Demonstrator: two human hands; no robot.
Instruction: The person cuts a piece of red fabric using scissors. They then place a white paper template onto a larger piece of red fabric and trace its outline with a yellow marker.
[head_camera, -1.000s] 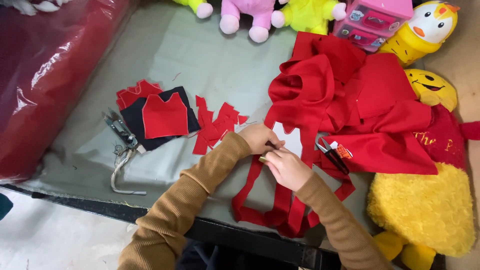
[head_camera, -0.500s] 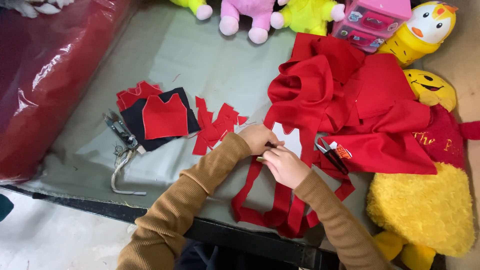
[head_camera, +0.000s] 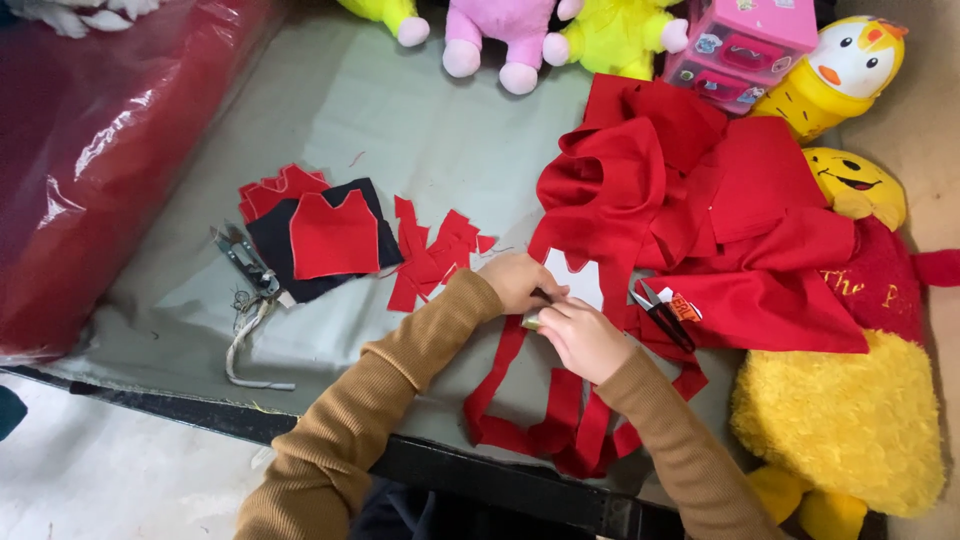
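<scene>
My left hand lies curled on the red fabric, its fingertips on the left edge of a white vest-shaped pattern piece. Just below it, my right hand pinches a small pale object against the cloth; I cannot tell what it is. The two hands touch. Black-handled scissors lie right of my right hand. Long red strips hang over the near table edge.
At left, a red vest-shaped cut piece lies on black cloth, with red scraps and thread snips beside it. Plush toys, a pink drawer box and a yellow plush ring the table. A red plastic-wrapped roll lies along the left.
Both hands stay at the white pattern piece. My right hand has shifted slightly toward my left hand, and the small pale object now shows between them.
</scene>
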